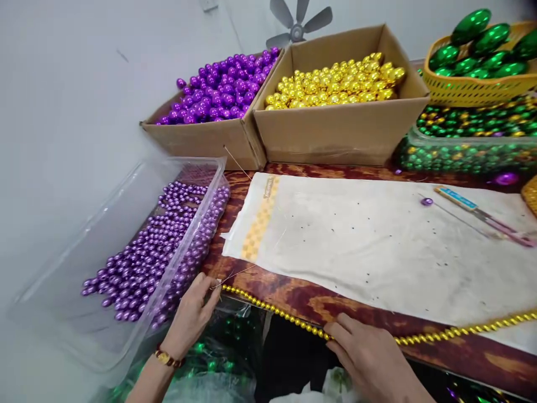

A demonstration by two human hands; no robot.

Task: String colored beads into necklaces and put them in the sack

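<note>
My left hand (196,307) is pinched at the left end of a gold bead strand (277,309), where loose thin thread (241,272) trails up toward the cloth. My right hand (364,350) closes its thumb and fingers on the same strand further right. Between the two hands the beads run along the front edge of the wooden table (293,291). Beyond my right hand the strand carries on over the cloth to the right edge of the view. My left fingertips partly hide the strand's very end.
A clear bin (138,341) of purple beads stands left. Behind are cardboard boxes of purple beads (226,89) and gold beads (335,84). On the white cloth (327,240) lie a cutter (459,198), a needle (457,215) and one purple bead (427,201). A yellow basket (478,89) sits back right.
</note>
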